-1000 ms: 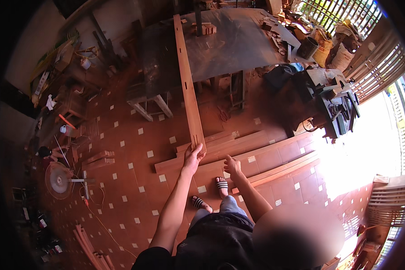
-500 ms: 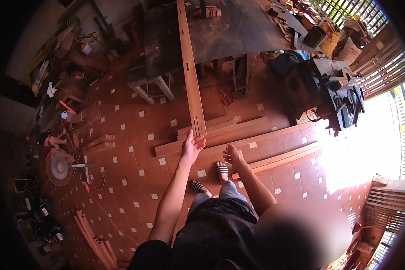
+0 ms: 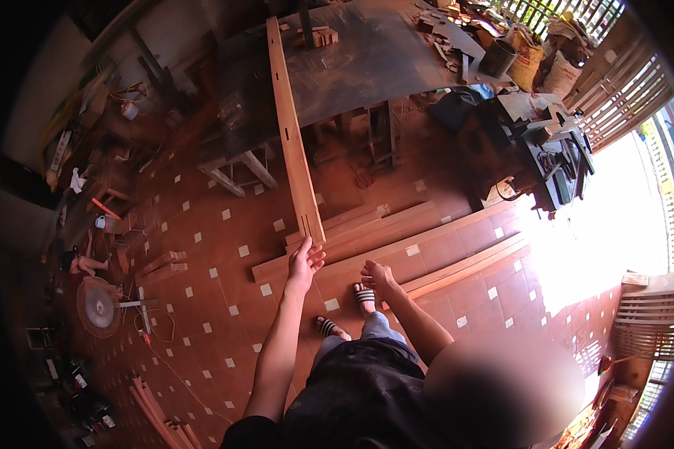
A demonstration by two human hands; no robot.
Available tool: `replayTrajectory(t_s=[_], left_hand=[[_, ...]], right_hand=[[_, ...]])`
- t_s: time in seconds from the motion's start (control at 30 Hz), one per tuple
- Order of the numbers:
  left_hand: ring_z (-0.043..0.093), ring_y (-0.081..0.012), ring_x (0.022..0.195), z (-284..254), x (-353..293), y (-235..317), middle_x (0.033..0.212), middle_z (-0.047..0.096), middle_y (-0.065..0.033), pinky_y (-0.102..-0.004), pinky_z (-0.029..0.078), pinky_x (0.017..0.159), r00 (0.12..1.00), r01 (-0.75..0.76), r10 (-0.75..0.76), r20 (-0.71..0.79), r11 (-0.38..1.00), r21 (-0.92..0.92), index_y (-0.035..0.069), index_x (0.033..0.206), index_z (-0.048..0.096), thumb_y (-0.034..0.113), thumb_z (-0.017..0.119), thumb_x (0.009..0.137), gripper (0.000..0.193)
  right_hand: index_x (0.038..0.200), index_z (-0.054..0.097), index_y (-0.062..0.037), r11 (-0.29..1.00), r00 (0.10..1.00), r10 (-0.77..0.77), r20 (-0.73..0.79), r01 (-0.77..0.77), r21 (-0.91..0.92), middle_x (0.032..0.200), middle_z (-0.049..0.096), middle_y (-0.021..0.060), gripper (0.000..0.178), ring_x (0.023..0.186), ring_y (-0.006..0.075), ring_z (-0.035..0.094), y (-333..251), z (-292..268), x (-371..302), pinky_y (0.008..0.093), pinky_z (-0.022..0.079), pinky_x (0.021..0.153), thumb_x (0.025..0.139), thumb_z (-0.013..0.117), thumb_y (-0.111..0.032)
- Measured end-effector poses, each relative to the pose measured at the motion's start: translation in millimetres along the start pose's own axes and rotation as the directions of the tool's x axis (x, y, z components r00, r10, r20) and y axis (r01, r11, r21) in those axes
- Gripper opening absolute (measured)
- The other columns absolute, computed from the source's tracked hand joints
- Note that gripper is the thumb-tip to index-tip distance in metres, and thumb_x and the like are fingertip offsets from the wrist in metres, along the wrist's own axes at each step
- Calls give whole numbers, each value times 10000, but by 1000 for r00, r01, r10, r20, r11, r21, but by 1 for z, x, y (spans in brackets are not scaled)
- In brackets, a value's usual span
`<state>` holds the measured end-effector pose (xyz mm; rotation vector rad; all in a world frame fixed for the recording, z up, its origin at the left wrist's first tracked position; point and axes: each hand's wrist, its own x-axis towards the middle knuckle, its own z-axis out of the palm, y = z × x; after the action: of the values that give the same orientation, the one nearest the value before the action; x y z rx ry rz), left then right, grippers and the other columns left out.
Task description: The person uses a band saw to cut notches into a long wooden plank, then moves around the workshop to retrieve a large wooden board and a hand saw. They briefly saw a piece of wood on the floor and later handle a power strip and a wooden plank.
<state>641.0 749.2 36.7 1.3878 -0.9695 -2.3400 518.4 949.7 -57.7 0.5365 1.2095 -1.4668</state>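
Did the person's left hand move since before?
Yes: the left hand has shifted a little left, judged against the left end of the floor plank just beyond it. It has opened too.

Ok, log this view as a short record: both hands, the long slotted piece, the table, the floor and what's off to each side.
Left hand: open, fingertips at near end of slotted plank; contact unclear
Right hand: apart from the plank, nothing visible in it
Slotted plank: lies across dark table, near end overhanging
Dark table: small wood blocks on it
Floor: reddish tiles, pale squares, boards lying on it
Left side: fan
Right side: dark machine, sacks beyond
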Motion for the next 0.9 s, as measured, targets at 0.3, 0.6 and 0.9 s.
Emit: replayTrajectory(t_s=[0.3,0.6,0.9], left_hand=[[545,-130,978,-11,2,-3,1102,591,13,-312,433,856,1000,-16,13,27,992,127,98,1219,552,644,658,873,655],[585,-95,929,-10,11,12,1069,641,50,-273,450,808,982,113,-143,125,969,220,122,1110,594,637,675,852,581],[614,-103,918,-30,34,26,1028,665,60,-283,479,784,941,161,-240,238,938,308,134,1077,618,639,745,798,591]], right_hand=[[764,631,-12,935,957,-131,-260,32,-353,709,650,132,368,573,249,620,-32,-5,-8,380,507,518,882,570,-356],[777,616,-29,991,904,-121,-410,130,-6,690,623,108,290,556,212,586,-33,-56,-43,350,466,486,878,576,-298],[824,628,-28,948,834,-66,-548,224,227,668,605,76,250,458,180,513,28,-92,-70,338,382,397,879,595,-270]])
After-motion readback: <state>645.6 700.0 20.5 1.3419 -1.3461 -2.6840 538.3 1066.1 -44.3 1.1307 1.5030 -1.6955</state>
